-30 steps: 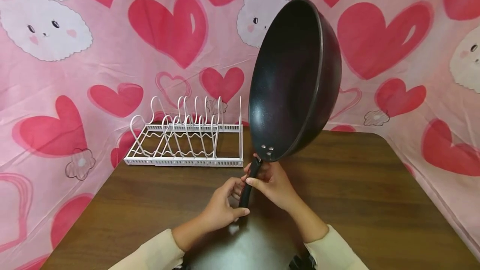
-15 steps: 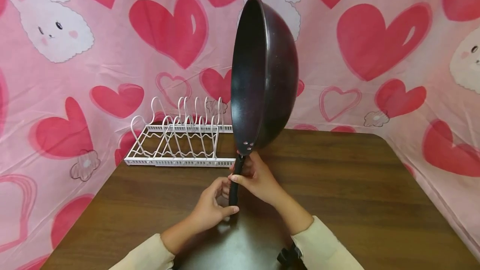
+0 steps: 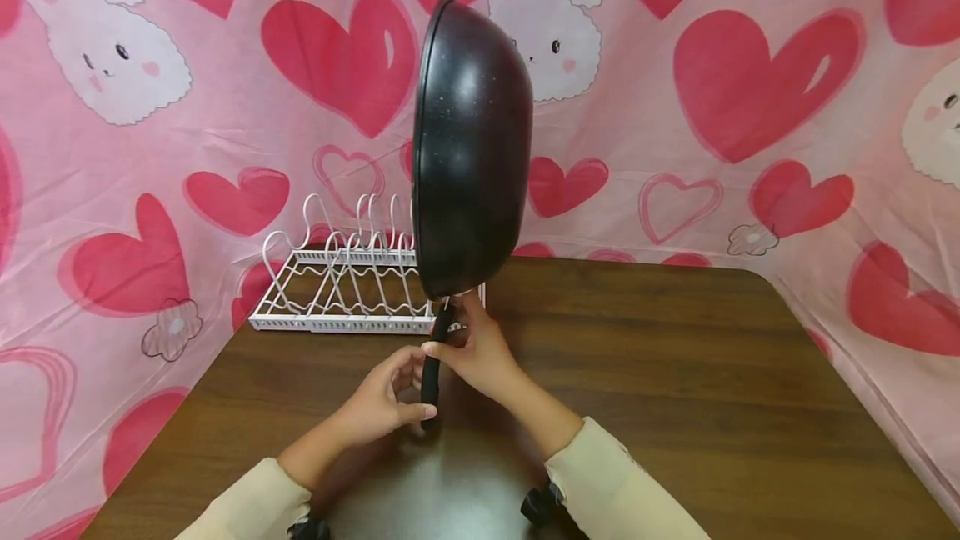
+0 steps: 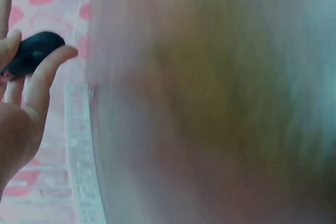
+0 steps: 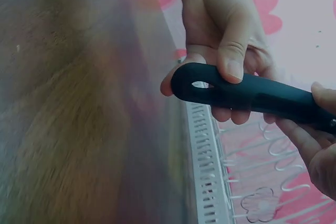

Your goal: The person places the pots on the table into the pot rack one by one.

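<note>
A black wok point(image 3: 476, 148) is held upright in the air, bowl at the top and handle downward. In the head view its rounded outside shows and the rim faces left; the inside is hidden. My left hand point(image 3: 375, 405) holds the lower end of the black handle point(image 5: 283, 98) between thumb and fingers. Higher up, just below the bowl, my right hand point(image 3: 483, 361) grips the same handle. The left wrist view catches the handle end point(image 4: 34, 53) among the fingers at the left edge; the rest there is blurred.
A white rack point(image 3: 352, 323) with looped wire dividers stands at the back left of the wooden table point(image 3: 675, 390); the wok partly covers its right side. A pink cloth point(image 3: 637, 215) with hearts and rabbits hangs behind.
Both hands have moved left with the wok. It has turned about its handle, so that its inside, visible before, is now out of sight and the outside faces the head camera.
</note>
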{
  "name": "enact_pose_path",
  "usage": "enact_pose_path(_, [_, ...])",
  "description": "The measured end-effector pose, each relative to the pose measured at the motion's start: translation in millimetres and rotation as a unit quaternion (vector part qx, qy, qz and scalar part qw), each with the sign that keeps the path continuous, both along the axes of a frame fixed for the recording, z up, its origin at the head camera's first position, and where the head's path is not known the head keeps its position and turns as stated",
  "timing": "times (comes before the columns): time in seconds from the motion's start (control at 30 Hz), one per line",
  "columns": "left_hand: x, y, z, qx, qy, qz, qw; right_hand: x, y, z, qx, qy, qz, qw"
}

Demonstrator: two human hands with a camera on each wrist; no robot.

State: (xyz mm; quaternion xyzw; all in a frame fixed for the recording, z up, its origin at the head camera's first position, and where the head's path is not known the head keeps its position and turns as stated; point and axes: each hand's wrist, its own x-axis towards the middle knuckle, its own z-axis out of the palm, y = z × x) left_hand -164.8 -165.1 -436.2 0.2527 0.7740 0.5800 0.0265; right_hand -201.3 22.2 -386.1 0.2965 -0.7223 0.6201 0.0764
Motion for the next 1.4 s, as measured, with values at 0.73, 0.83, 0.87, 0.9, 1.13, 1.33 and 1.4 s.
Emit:
enact_pose_path(0.73, [-17.5,-60.8,1.7,0.034,-0.167,-0.122,0.9777,-2.9,-52.5,-11.2,0.052,-0.037,-0.062,0.996])
enact_pose_path(0.83, [-18.4,-59.5,-2.2,0.03,-0.178,-0.124,0.9757,-4.3,-52.5,-14.9,0.061,-0.026,-0.058,0.996])
enact_pose_path(0.87, [-18.8,-58.7,-3.2,0.029,-0.182,-0.124,0.975,-5.1,-52.3,-16.5,0.063,-0.022,-0.057,0.996])
enact_pose_path(0.9, [-19.4,-57.7,-4.1,0.025,-0.183,-0.123,0.975,-5.5,-51.8,-17.7,0.066,-0.02,-0.058,0.996])
enact_pose_path(1.13, [-21.7,-51.2,-6.7,0.014,-0.194,-0.13,0.9722,-5.5,-46.1,-19.8,0.087,-0.04,-0.054,0.994])
enact_pose_path(1.33, [-17.9,-46.3,-10.6,0.029,-0.225,-0.146,0.9628,-6.1,-43.9,-24.1,0.083,-0.076,-0.043,0.993])
enact_pose_path(1.4, [-15.9,-44.9,-11.4,0.036,-0.241,-0.153,0.9576,-6.6,-44.1,-26.9,0.069,-0.105,-0.036,0.991])
